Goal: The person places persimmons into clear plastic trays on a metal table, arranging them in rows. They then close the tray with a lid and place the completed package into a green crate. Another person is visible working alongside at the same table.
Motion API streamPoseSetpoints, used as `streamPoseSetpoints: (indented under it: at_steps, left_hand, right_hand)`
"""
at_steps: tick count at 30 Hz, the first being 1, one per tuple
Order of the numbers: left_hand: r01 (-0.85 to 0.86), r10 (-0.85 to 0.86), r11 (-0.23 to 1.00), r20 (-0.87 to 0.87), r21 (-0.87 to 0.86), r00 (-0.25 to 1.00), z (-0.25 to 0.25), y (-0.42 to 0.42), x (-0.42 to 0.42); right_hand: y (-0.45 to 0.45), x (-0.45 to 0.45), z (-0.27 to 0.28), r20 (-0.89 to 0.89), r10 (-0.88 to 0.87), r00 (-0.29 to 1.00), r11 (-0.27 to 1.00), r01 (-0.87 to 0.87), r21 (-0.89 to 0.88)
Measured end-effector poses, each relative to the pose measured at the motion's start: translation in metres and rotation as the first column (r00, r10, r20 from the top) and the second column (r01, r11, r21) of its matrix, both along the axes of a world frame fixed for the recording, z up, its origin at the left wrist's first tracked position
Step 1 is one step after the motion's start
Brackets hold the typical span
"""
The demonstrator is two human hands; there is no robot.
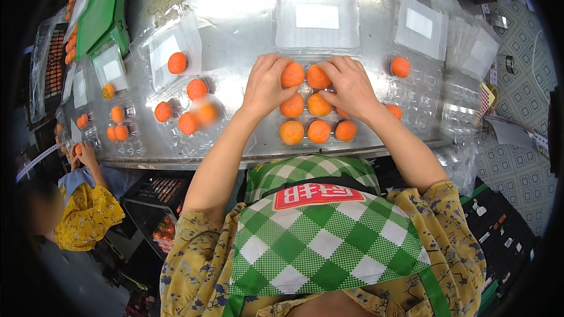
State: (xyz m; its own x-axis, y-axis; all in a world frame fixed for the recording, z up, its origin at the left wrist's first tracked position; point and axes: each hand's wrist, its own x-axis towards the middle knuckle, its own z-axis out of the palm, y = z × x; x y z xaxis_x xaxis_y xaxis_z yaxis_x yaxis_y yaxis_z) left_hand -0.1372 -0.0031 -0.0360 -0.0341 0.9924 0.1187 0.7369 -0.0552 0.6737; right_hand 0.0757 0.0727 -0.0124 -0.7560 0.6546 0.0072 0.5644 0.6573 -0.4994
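Note:
Straight ahead, a clear plastic clamshell tray [318,144] on the metal table [229,22] holds several orange persimmons [319,131] in rows. My left hand [268,83] curls around the back left persimmon [292,74], thumb and fingers against its side. With its fingertips, my right hand [351,86] touches the persimmon at the back [318,77]; its thumb lies by the one in front [319,105]. Part of the right column is hidden under my right hand. Behind the fruit, the tray's lid [317,13] lies back with a white pad in it.
Other part-filled clamshell trays stand left [189,141] and right [414,105]. Green plastic baskets [99,17] are at the back left. A co-worker in a yellow sleeve [83,224] handles fruit at the far left. Stacked empty clear trays [462,114] stand at the right edge.

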Motion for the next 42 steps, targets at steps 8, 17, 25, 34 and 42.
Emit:
streamPoseSetpoints:
  at_steps: [8, 17, 25, 34, 42]
  left_hand:
    - [0.079, -0.079, 0.996, 0.003, -0.033, 0.997, -0.001, 0.005, -0.003]
    - [0.133, -0.135, 0.989, -0.029, -0.061, 0.990, -0.004, 0.004, -0.008]
    - [0.087, -0.092, 0.995, -0.124, -0.045, 0.988, -0.007, -0.010, -0.012]
    - [0.069, 0.170, 0.960, 0.763, -0.270, 0.624, 0.048, -0.023, 0.019]
    - [0.406, 0.332, 0.880, 0.931, -0.247, -0.153, 0.074, -0.048, 0.049]
  right_hand:
    - [0.007, -0.011, -0.008, 0.112, 0.078, 0.991, 0.993, -0.087, 0.075]
    - [0.007, -0.017, -0.012, 0.116, 0.078, 0.990, 0.993, -0.087, 0.075]
    - [0.012, -0.007, 0.021, -0.135, -0.096, 0.986, 0.963, 0.057, -0.264]
    - [-0.007, 0.003, 0.082, -0.326, -0.179, 0.928, 0.901, 0.021, -0.433]
    - [-0.033, 0.001, 0.105, -0.485, -0.061, 0.872, 0.986, -0.022, -0.165]
